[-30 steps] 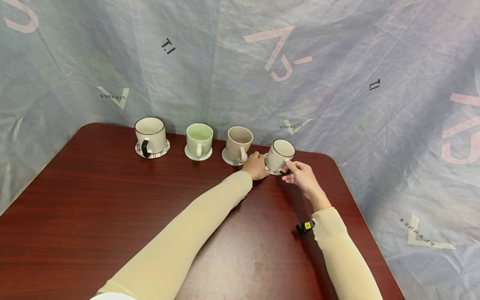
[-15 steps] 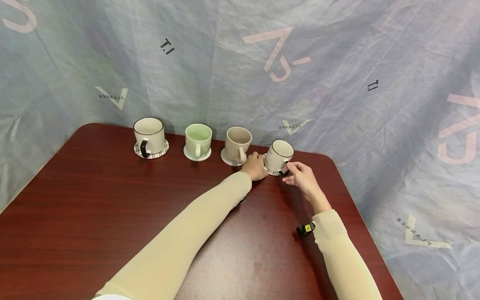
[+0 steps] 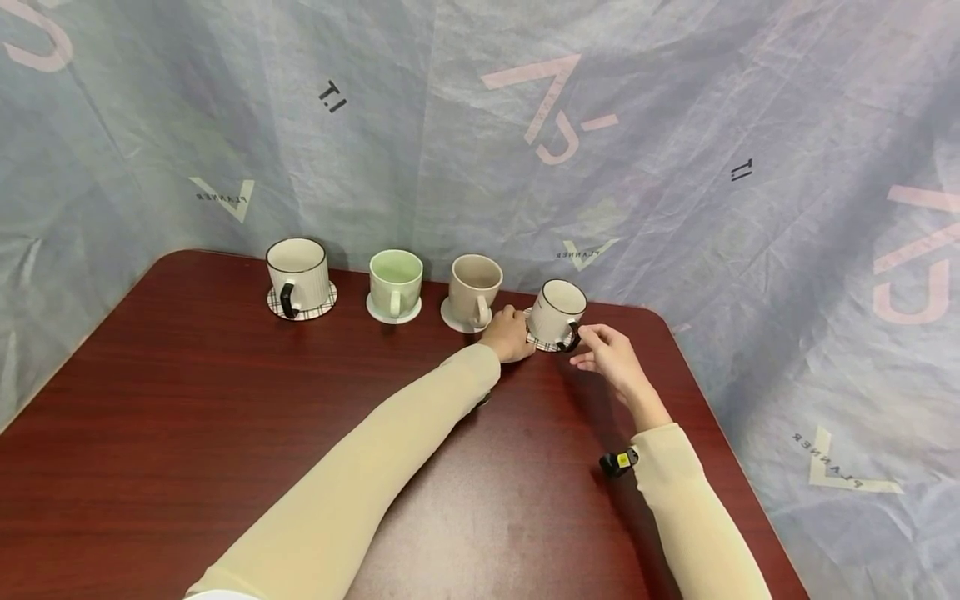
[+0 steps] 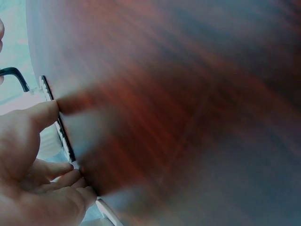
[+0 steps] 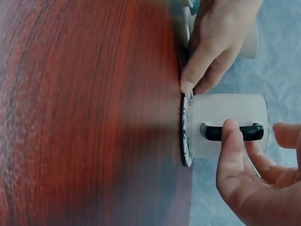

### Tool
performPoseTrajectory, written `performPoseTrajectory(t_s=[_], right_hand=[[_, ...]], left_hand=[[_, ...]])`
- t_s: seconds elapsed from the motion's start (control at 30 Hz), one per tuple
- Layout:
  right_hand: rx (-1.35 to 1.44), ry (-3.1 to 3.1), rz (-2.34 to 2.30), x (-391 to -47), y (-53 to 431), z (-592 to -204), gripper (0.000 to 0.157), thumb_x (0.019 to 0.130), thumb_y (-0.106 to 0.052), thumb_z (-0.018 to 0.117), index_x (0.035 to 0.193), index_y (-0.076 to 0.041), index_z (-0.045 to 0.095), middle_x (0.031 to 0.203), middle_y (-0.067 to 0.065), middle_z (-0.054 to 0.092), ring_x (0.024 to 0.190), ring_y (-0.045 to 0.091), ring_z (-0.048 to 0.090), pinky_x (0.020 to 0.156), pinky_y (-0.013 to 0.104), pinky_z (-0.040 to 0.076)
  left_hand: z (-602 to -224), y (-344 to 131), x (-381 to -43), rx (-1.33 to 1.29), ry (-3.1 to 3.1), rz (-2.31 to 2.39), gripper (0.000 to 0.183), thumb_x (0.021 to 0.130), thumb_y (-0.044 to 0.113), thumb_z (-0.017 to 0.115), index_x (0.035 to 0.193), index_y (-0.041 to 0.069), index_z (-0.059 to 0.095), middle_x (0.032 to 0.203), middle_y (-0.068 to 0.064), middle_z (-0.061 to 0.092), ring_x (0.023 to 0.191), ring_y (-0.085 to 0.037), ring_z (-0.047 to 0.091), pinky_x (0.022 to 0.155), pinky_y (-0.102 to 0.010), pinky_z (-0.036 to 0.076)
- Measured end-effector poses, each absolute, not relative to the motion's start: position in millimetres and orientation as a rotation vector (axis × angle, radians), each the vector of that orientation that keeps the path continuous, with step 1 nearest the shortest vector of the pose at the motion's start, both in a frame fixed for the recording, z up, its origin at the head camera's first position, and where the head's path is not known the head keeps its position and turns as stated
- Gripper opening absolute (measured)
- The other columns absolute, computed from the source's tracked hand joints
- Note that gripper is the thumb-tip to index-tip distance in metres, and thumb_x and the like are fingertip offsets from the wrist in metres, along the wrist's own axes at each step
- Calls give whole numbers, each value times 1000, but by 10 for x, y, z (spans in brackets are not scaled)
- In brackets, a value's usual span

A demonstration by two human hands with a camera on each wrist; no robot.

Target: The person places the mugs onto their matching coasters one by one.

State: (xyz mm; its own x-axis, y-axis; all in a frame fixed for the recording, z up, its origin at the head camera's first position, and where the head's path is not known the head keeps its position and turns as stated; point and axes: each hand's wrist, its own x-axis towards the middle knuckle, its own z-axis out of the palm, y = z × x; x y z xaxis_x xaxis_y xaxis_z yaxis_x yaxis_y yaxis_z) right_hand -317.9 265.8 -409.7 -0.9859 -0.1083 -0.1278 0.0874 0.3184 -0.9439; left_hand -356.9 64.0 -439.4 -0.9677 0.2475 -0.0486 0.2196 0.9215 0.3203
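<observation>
A white mug [image 3: 553, 315] with a dark rim stands on a checked coaster [image 3: 542, 344] near the table's far right corner. My left hand [image 3: 507, 335] holds this coaster at its left side; in the left wrist view its thumb and fingers lie along the coaster's edge [image 4: 67, 143]. Beside the mug's black handle [image 3: 573, 335] is my right hand [image 3: 613, 357], its fingers loosely bent. The right wrist view has one fingertip overlapping the handle [image 5: 254, 133], while the thumb [image 5: 286, 134] stands well apart from it.
Left of the hands, a beige mug [image 3: 474, 287], a green mug [image 3: 395, 282] and a ribbed white mug [image 3: 298, 271] line the back of the reddish-brown table [image 3: 187, 400], each on a coaster. A grey printed cloth [image 3: 420, 125] hangs behind.
My right hand has drawn slightly right, away from the mug's handle, so more of the black handle shows. The left hand stays at the coaster.
</observation>
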Motion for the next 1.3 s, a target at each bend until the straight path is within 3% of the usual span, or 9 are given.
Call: performPoseTrajectory(t_s=[0.17,0.4,0.67,0.93,1.3], right_hand=[[-34,2430,-1707,-3151,2692,-4086,53,102,-37,52,135,5,48,127,30,52,85,25,71,83,39,57],[-37,2448,-1681,-3126,2759,-4073,52,102,-37,51,135,2,48,128,28,53,86,23,71,79,34,58],[-65,2454,-1680,-3090,2786,-4036,49,103,-33,50,135,4,48,111,9,62,90,28,71,85,42,56],[-60,2467,-1683,-3053,2830,-4043,46,103,-33,50,133,2,49,114,11,60,93,33,70,82,36,57],[-91,2504,-1682,-2951,2907,-4021,46,102,-34,51,133,1,50,113,7,61,97,38,68,82,40,57]], left_hand=[[-4441,637,-3594,371,2976,491,70,90,42,66,141,-1,43,137,-15,43,127,-28,46,107,-35,38],[-4463,641,-3608,405,2971,450,72,92,44,64,144,1,40,140,-16,42,129,-28,44,109,-35,37],[-4418,583,-3539,435,2946,475,71,92,43,64,144,0,39,139,-16,42,130,-27,43,108,-35,37],[-4409,498,-3468,482,2919,477,73,93,42,62,146,0,37,141,-16,41,131,-28,42,109,-35,37],[-4392,379,-3374,629,2867,340,74,95,45,60,146,-3,36,144,-18,38,133,-27,40,110,-34,35]])
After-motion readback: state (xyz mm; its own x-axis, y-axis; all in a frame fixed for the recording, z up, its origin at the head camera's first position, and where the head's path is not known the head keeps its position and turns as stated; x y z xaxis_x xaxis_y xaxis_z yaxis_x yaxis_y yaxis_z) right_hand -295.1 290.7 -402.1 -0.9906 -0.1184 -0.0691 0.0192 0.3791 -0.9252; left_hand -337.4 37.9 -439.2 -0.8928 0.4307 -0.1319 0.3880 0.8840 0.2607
